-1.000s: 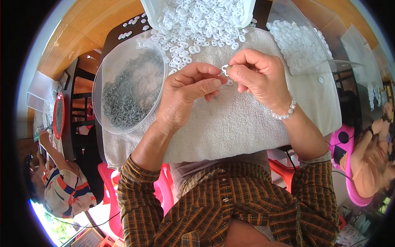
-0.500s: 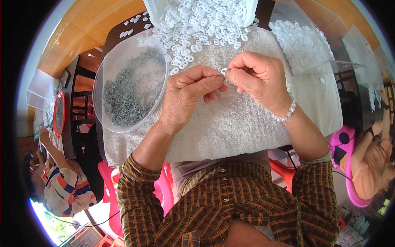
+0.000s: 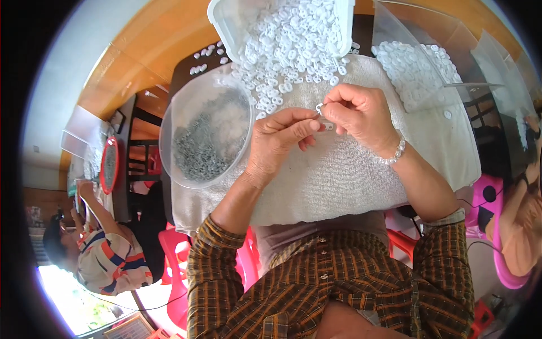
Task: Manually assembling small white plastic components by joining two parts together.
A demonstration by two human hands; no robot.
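Observation:
Over a pale towel my two hands meet, fingertips close together. Thumb and forefinger of my right hand pinch a small white oval plastic piece with holes. My left hand is closed in a pinch just left of it; whatever lies between its fingertips is hidden. Another white piece shows just below the fingertips. Left of my left hand stands a round clear tub holding many small grey screws. Beyond my hands, white two-hole pieces spill from a tipped white bin.
At the far right, a clear box holds a heap of white pieces. A single piece lies on the towel beside it. Several loose pieces rest on the dark table's far left. Other people sit left and right.
The whole view has shifted, so the table and tubs appear farther right and slightly lower. My hands stay together at the fingertips, still pinching.

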